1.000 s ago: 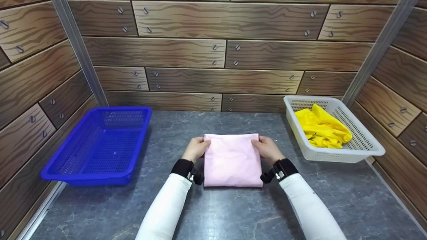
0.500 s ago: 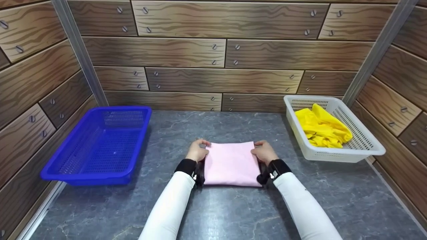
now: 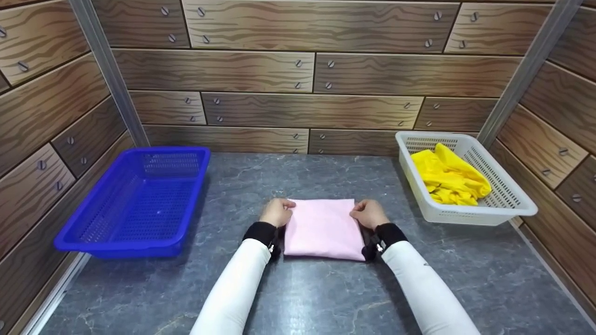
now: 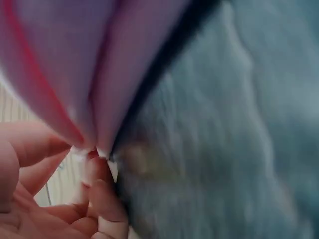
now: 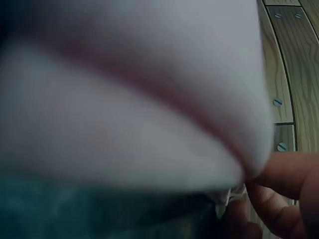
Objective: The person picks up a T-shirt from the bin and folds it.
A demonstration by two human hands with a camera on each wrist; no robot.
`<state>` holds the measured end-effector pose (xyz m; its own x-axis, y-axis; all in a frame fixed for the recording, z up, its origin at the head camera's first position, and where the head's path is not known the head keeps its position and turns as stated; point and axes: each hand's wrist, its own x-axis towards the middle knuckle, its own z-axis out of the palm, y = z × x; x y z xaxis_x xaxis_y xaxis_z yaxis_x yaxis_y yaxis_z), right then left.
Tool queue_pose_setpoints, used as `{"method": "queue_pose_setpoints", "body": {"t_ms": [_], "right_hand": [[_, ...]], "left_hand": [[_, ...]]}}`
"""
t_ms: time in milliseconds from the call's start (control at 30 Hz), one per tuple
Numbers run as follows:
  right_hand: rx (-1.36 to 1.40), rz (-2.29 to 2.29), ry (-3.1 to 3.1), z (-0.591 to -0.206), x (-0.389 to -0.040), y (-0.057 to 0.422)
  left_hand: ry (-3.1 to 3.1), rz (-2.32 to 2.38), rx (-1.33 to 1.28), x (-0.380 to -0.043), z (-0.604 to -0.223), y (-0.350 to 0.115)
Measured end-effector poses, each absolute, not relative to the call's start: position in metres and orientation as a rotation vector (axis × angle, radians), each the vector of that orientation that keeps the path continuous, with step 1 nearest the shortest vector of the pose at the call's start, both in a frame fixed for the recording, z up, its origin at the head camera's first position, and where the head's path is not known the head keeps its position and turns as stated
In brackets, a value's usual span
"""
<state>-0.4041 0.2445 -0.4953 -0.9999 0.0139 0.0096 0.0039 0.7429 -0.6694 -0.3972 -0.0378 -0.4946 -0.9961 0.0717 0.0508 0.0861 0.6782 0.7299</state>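
Note:
A pink folded cloth (image 3: 323, 229) lies on the grey marbled table, squared off, its near edge lifting slightly at the right. My left hand (image 3: 277, 212) pinches its far left corner. At the far right corner, my right hand (image 3: 370, 214) pinches the fabric between thumb and finger. In the left wrist view, the gathered layers of the cloth (image 4: 94, 74) meet at the fingertips (image 4: 97, 169). Close to the right wrist camera, the cloth (image 5: 149, 89) is blurred and fills most of the view, a fold running to the thumb and finger.
To the left stands a blue perforated basket (image 3: 130, 246) with nothing seen in it. A white basket (image 3: 479, 211) at the back right holds a crumpled yellow cloth (image 3: 449, 177). Wood-patterned walls (image 3: 312, 74) close off the back and both sides.
Both hands have drawn toward me and the cloth's far edge has come nearer, so it looks shorter. In the last half second the hands have hardly moved.

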Motion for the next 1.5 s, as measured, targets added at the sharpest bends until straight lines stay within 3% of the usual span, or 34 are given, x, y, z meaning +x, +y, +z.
{"method": "queue_pose_setpoints", "body": {"t_ms": [167, 300, 533, 667, 1200, 1500], "right_hand": [[0.013, 1.103, -2.908, -0.487, -0.393, 0.241], [0.176, 1.036, -2.804, -0.48, -0.364, 0.219], [0.744, 0.969, -2.773, -0.483, -0.295, 0.18], [0.801, 0.972, -2.898, -0.487, -0.274, 0.179], [0.727, 0.569, -3.219, -0.491, -0.254, 0.196], [0.665, 0.523, -3.249, -0.49, -0.264, 0.191]], "left_hand": [[-2.891, -1.101, -0.127, -0.382, -0.487, -0.035], [-2.911, -1.034, -0.154, -0.353, -0.482, -0.019], [-2.988, -0.585, -0.603, -0.288, -0.481, 0.008], [-2.99, -0.388, -0.701, -0.268, -0.485, 0.01], [-3.229, -0.186, -0.769, -0.251, -0.486, -0.003], [-3.248, -0.203, -0.767, -0.264, -0.484, -0.003]]}}
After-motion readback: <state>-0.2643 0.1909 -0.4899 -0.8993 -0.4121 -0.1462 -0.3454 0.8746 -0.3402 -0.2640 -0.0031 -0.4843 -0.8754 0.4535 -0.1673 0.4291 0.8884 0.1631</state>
